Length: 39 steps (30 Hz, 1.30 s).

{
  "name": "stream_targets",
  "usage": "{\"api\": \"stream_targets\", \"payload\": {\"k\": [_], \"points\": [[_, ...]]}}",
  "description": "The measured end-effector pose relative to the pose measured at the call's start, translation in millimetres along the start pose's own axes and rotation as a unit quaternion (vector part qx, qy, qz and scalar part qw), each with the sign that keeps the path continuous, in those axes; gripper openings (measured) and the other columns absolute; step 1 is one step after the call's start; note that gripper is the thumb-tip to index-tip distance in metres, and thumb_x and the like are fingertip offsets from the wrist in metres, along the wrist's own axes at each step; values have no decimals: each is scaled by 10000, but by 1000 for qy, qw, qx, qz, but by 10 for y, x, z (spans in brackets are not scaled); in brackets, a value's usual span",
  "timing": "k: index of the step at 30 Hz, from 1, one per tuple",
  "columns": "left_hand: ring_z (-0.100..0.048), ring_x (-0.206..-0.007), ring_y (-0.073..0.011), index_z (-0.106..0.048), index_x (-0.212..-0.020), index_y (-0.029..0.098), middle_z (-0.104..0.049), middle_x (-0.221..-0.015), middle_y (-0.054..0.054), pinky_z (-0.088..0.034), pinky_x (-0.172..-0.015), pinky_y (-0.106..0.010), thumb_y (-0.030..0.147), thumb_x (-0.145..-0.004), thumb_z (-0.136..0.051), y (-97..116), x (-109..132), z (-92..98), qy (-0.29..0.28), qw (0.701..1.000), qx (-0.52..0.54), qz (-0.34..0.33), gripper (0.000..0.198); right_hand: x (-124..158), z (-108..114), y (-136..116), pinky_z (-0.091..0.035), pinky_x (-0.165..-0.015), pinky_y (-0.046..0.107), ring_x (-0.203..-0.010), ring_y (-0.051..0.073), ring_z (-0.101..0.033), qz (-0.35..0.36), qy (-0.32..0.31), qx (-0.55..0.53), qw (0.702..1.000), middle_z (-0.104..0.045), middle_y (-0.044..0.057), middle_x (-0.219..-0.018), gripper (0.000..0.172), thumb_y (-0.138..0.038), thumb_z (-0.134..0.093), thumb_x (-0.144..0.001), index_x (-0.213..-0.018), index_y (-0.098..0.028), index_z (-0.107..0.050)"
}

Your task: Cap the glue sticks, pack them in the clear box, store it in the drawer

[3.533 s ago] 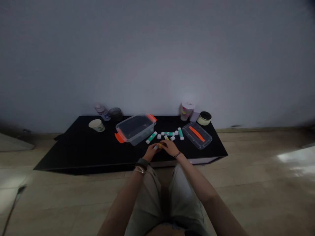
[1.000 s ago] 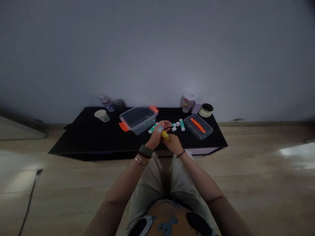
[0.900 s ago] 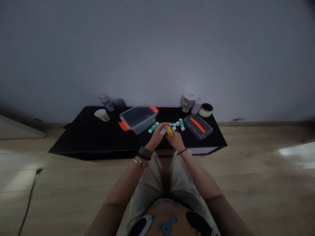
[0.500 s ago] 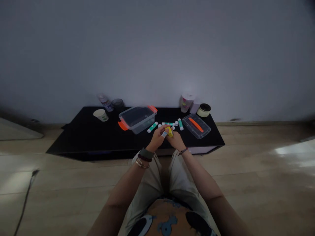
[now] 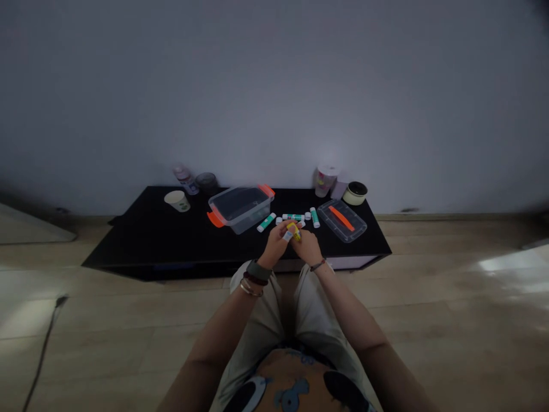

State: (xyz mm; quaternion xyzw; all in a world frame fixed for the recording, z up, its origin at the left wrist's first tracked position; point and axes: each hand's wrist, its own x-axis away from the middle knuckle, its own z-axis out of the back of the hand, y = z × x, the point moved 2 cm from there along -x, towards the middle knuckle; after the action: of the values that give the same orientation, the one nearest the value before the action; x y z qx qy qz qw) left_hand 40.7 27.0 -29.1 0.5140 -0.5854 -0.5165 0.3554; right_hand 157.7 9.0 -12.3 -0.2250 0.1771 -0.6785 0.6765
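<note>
"What's in front of me?"

"You're facing a pale wall (image 5: 274,86), with a wooden floor (image 5: 446,309) below it. Against the wall stands a low black table (image 5: 128,252). At its centre, toward the top of the frame, is a clear plastic box (image 5: 240,209) with orange handles, and to the right of that lies a clear lid (image 5: 342,224) with an orange strip."

"And along the back edge?"

"At the upper left, a plastic bottle (image 5: 185,179) and a dark jar (image 5: 206,182) stand by the wall, with a paper cup (image 5: 177,201) just in front of them. At the upper right, you have a white-lidded cup (image 5: 325,180) and a roll of tape (image 5: 354,193)."

"What's nearest my hands?"

"Green-labelled glue sticks (image 5: 266,222) lie just beyond them, between the box and the lid, with small white caps (image 5: 279,220) among them."

"What am I holding?"

"A yellow glue stick (image 5: 294,232), just above the table's front edge. Your left hand (image 5: 274,243) and right hand (image 5: 307,247) are close together around it, and the fingers (image 5: 281,232) of both are curled closed on it."
</note>
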Motion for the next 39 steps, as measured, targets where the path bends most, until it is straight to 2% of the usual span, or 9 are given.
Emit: {"api": "stream_targets", "payload": {"k": [6,10,16,19,25,28,32,35,39], "points": [[-717,-875,-236,-693,-1014,140,-766,-988,-124,-549,-827,-361,618,-732,-743,-95,29,74,4,999,-5,39,557,-46,-123,74,-328,-507,201,-528,104,-542,-23,-133,-218,967,-569,-24,-563,190,-275,-618,-848,-696,-168,-575],[-713,-842,-232,-696,-1004,135,-767,-954,-114,-543,-759,-333,641,-724,-733,-132,54,117,5,998,-20,56,580,-38,-239,107,-204,-373,187,-345,51,-266,-94,-241,-429,866,-330,-123,-394,229,-223,-647,-787,-667,-208,-452],[-718,-920,-245,-694,-973,133,-759,-916,-102,-536,-817,-337,590,-746,-749,-132,66,133,-28,997,10,65,513,42,-372,157,-144,-327,157,-298,39,-162,-141,-395,-586,694,-273,-153,-388,329,-284,-607,-852,-682,-232,-331],[-721,-954,-262,-690,-960,135,-757,-907,-103,-535,-853,-358,562,-739,-770,-172,81,142,-45,995,29,82,487,85,-422,187,-123,-321,176,-282,53,-146,-165,-436,-609,641,-229,-134,-374,370,-288,-472,-940,-646,-239,-252],[-719,-940,-255,-654,-1120,151,-759,-1004,-136,-548,-819,-352,524,-755,-773,-208,153,227,-57,994,12,93,535,93,-421,225,-315,-418,171,-396,60,-415,-136,-393,-645,641,-497,-71,-544,204,-342,-487,-955,-819,-190,-494],[-719,-935,-249,-627,-1135,153,-751,-1030,-135,-559,-831,-364,508,-720,-800,-83,51,406,-22,997,-4,76,573,34,-439,374,-465,-571,212,-605,98,-607,-105,-322,-637,693,-642,-18,-776,265,-433,-601,-899,-998,-192,-548],[-705,-938,-227,-584,-1145,158,-730,-1061,-123,-580,-793,-350,496,-750,-750,245,-331,958,127,989,-67,21,545,-24,-524,777,-465,-587,210,-617,97,-621,-139,-208,-601,759,-644,-26,-785,376,-474,-720,-796,-987,-186,-573],[-680,-1003,-211,-566,-1214,150,-672,-1201,-131,-578,-799,-326,385,-844,-648,486,-691,1445,210,951,-226,1,445,-4,-583,1058,-487,-627,226,-636,103,-625,-167,-179,-652,718,-648,-9,-766,347,-470,-704,-799,-942,-170,-603],[-653,-1044,-228,-583,-1233,116,-660,-1214,-153,-533,-876,-338,331,-900,-583,585,-1071,1863,207,834,-507,67,397,27,-625,1278,-514,-659,246,-651,112,-609,-202,-83,-739,638,-611,-15,-716,222,-414,-644,-836,-867,-195,-621]]}}
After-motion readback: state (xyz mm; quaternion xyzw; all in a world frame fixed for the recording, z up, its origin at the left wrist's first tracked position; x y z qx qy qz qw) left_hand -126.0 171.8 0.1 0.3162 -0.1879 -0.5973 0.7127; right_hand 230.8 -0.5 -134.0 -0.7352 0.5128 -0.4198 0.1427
